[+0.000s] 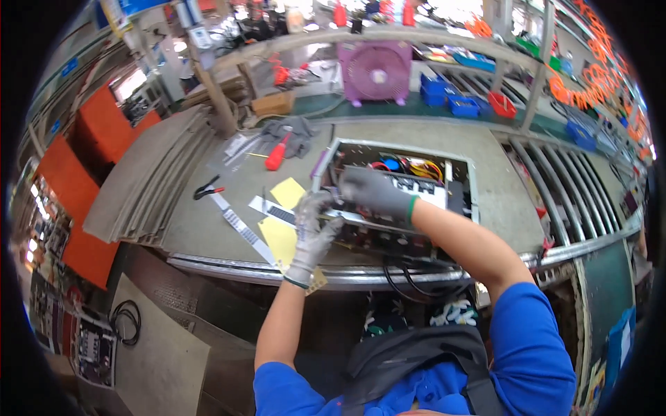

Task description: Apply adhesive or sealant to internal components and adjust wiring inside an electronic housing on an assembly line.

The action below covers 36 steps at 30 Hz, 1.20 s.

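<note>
An open, silver-rimmed metal equipment case [474,182] lies in front of me, with coloured wires [424,168], a blue round part [391,165] and dark components inside. My left hand [314,232], in a whitish glove, is at the case's near left corner, thumb and fingers closed around its edge. Over the left part of the case is my right hand [378,193] in a grey glove. Motion blurs its fingers, so whether they pinch anything cannot be made out. Beside my left hand lie yellow sheets [279,239] and a printed label strip [244,232].
A red-handled tool [277,154] lies near a grey cloth [297,135]. Black-and-red pliers [208,190] rest further left, before stacked grey boards [149,177]. Behind the bench stand a purple fan [375,73] and blue bins [436,90]. Metal rollers [565,187] run at the right.
</note>
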Available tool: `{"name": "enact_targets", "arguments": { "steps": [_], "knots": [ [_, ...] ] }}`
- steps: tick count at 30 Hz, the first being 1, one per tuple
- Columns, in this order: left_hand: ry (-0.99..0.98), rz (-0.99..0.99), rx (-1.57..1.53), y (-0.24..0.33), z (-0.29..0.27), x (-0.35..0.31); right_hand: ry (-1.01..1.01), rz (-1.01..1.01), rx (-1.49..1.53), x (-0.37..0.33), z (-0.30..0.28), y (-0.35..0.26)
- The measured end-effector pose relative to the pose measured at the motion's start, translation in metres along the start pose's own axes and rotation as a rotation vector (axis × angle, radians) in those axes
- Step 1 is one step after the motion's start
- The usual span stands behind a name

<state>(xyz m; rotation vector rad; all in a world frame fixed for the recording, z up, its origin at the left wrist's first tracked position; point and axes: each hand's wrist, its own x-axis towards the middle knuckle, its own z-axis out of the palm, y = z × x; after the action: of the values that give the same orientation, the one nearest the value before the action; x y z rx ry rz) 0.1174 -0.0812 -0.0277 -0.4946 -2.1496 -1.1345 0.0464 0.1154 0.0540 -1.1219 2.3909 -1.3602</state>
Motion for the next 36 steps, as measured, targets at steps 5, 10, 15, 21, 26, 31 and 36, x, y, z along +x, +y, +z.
{"name": "enact_targets", "arguments": {
  "steps": [5, 10, 15, 21, 26, 31, 36],
  "knots": [
    [0.232, -0.23, 0.075, 0.007, -0.005, -0.044, 0.597, 0.057, 0.015, -0.033, -0.1, 0.009],
    [-0.06, -0.529, 0.198, -0.006, 0.021, -0.064, 0.677, 0.085, -0.32, -0.223, -0.108, 0.081],
    [-0.217, -0.414, 0.401, -0.02, 0.0, -0.055, 0.508, 0.177, -0.161, -0.277, -0.039, 0.069],
    [-0.117, -0.334, 0.32, -0.062, 0.014, -0.054, 0.551, -0.064, 0.017, -0.288, -0.033, 0.074],
    [-0.167, -0.339, 0.278, -0.052, -0.017, -0.027, 0.696, -0.095, -0.065, -0.327, -0.044, 0.077],
    [-0.499, -0.539, 0.06, 0.054, -0.021, 0.126, 0.909, 0.098, 0.042, -0.396, -0.05, 0.078],
    [-0.543, -0.561, -0.313, -0.004, -0.001, 0.231, 1.06, 0.308, 0.261, -0.437, -0.033, 0.072]
  ]
}}
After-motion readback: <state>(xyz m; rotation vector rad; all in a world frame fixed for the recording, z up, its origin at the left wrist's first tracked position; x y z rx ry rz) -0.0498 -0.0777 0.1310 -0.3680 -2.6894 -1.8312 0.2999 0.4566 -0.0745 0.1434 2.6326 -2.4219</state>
